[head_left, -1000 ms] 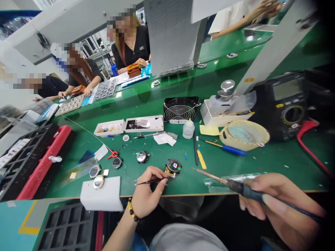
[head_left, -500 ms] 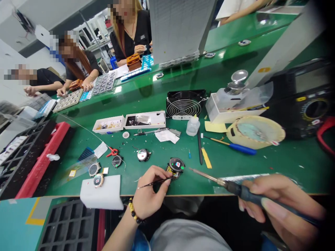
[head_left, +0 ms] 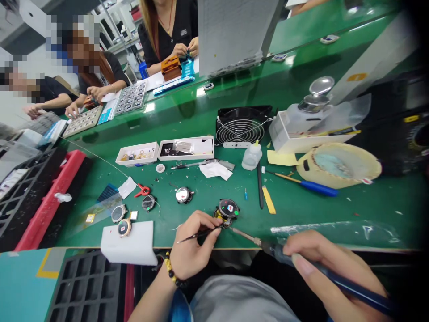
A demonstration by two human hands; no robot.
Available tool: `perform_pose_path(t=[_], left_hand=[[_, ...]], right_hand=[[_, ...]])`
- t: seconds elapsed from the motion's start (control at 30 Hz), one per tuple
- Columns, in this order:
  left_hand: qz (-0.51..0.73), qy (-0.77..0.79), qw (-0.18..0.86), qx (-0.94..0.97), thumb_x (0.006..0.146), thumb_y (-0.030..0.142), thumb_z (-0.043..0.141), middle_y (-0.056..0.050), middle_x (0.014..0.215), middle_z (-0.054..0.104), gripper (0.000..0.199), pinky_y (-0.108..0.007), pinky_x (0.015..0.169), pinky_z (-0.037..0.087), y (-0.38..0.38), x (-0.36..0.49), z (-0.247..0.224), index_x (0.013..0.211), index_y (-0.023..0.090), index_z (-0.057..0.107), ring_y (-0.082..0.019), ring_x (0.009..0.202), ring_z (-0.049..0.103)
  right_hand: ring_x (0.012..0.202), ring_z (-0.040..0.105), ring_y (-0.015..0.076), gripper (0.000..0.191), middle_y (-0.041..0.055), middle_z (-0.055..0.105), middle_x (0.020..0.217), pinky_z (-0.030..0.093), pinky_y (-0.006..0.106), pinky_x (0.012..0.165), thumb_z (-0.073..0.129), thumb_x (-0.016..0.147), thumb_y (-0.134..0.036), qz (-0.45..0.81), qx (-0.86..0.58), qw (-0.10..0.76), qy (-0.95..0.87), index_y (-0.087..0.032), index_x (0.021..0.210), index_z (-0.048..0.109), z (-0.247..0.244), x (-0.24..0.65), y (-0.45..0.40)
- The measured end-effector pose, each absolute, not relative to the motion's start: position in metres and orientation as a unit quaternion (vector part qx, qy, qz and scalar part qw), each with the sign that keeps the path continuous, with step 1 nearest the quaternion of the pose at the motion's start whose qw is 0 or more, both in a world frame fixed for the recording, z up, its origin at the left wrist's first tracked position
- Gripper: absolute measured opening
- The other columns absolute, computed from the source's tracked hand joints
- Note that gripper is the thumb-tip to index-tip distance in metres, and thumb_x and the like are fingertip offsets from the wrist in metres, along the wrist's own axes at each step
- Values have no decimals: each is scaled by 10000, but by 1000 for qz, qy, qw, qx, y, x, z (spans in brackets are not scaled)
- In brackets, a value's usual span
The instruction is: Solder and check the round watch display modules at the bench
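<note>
My left hand pinches fine black-handled tweezers, and their tips reach the lower edge of a round watch module lying on the green mat. The module has a dark face with small coloured patches and gold parts beneath it. My right hand grips a soldering iron by its dark handle. The iron's thin metal tip points at the module's lower right side, very close to the tweezer tips. Whether the tip touches the module is hidden.
Several round watch bodies lie to the left, one on a white foam block. Behind stand small white parts trays, a fan, a plastic bottle, and a round tip-cleaning sponge dish. Co-workers sit along the bench beyond.
My right hand has moved down and left, bringing the iron's tip in closer to the module. The view has also shifted slightly. My left hand and the tweezers stay about the same.
</note>
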State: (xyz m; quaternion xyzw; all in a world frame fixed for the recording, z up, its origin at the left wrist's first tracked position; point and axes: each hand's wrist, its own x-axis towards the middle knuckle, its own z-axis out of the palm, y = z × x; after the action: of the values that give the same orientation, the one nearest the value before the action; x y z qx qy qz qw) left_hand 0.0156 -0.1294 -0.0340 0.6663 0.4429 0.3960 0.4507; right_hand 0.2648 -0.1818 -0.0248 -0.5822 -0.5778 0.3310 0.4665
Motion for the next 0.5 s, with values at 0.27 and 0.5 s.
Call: perform_pose_path(t=[0.27, 0.5], left_hand=[[398, 441, 457, 662, 1006, 171, 635, -75, 1034, 708, 57, -322, 891, 638, -129, 17, -34, 982, 194, 589, -201, 1023, 750], [398, 444, 457, 660, 1000, 162, 642, -64, 1030, 712, 62, -308, 894, 634, -129, 17, -33, 980, 196, 594, -193, 1021, 752]], right_hand=[[572, 629, 168, 192, -37, 672, 682, 390, 279, 520, 563, 1021, -372, 304, -582, 453, -603, -281, 866, 631, -20, 260, -177], [550, 610, 156, 241, -39, 655, 668, 384, 276, 512, 566, 1034, -417, 287, -591, 448, -606, -276, 849, 630, -18, 255, -175]])
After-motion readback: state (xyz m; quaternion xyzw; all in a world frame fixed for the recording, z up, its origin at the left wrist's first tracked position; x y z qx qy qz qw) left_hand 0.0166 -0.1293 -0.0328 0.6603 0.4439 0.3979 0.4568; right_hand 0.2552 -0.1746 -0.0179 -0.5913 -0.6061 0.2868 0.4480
